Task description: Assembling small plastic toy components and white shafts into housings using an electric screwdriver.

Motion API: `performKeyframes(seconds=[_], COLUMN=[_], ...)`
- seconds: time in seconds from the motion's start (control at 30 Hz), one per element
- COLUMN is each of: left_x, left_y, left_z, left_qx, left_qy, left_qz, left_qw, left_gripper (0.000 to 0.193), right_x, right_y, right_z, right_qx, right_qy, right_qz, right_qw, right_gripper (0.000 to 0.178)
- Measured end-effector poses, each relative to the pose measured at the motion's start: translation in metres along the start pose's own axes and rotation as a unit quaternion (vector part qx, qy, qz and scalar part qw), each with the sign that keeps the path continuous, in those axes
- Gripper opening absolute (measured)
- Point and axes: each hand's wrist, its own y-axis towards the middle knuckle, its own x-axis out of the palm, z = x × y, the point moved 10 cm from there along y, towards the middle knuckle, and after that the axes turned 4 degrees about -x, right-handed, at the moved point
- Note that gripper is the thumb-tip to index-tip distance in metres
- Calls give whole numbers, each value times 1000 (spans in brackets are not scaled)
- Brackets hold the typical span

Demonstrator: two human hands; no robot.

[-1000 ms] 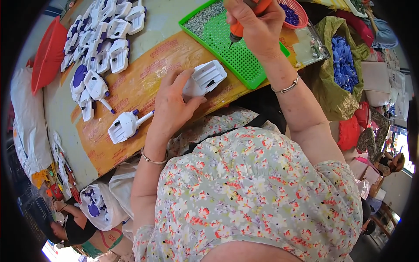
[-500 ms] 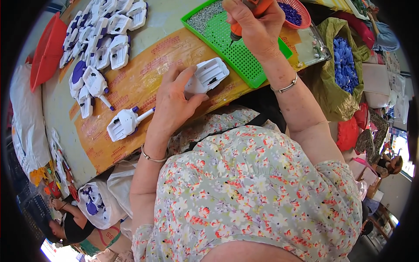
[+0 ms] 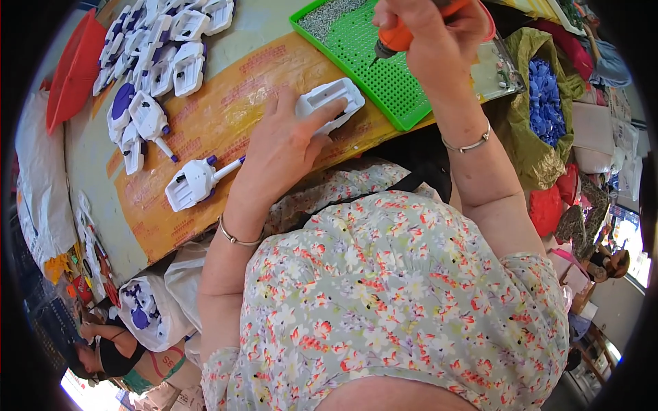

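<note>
My left hand (image 3: 284, 140) rests over the near-left end of a white plastic housing (image 3: 351, 92). Its index finger reaches across the housing's hollow side; the thumb is by the lower edge, and part of the piece is hidden. My right hand (image 3: 442, 51) grips an orange power screwdriver (image 3: 395, 38), whose dark tip hangs above a green perforated tray (image 3: 415, 116). Screws (image 3: 329, 20) lie heaped at the tray's far left. To the left of my left forearm, another white housing (image 3: 192, 185) with a purple-tipped rod lies hollow side up.
Many white-and-purple housings (image 3: 188, 68) are piled at the table's far left, beside a red basket (image 3: 74, 72). An olive sack of blue parts (image 3: 545, 103) stands to the right. A white bag of parts (image 3: 154, 315) sits lower left, near another person (image 3: 113, 346).
My left index finger has moved from the housing's edge onto its hollow side. My right hand and the screwdriver have shifted slightly right, still over the tray.
</note>
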Motion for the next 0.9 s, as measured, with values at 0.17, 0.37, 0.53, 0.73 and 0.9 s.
performKeyframes(seconds=[0.17,0.37,0.53,0.73,0.9], left_x=[8,1,0,1,2], left_y=[1,-3,-3,-3,-2], left_z=[0,-5,-7,-9,-8], left_qx=[7,10,-1,-9,-5], left_qy=[57,-4,-23,-25,-22], left_qz=[-16,46,55,47,51], left_qw=[998,999,998,999,998], left_gripper=[52,42,39,37,37], right_x=[14,31,36,39,39], right_y=[5,-33,-34,-52,-53], right_z=[-20,-26,-3,0,1], right_qx=[-74,108,127,-6,-17], right_qy=[117,111,21,20,17], right_qz=[-43,31,-45,-92,-66], right_qw=[989,987,991,996,998], right_gripper=[25,31,22,46,45])
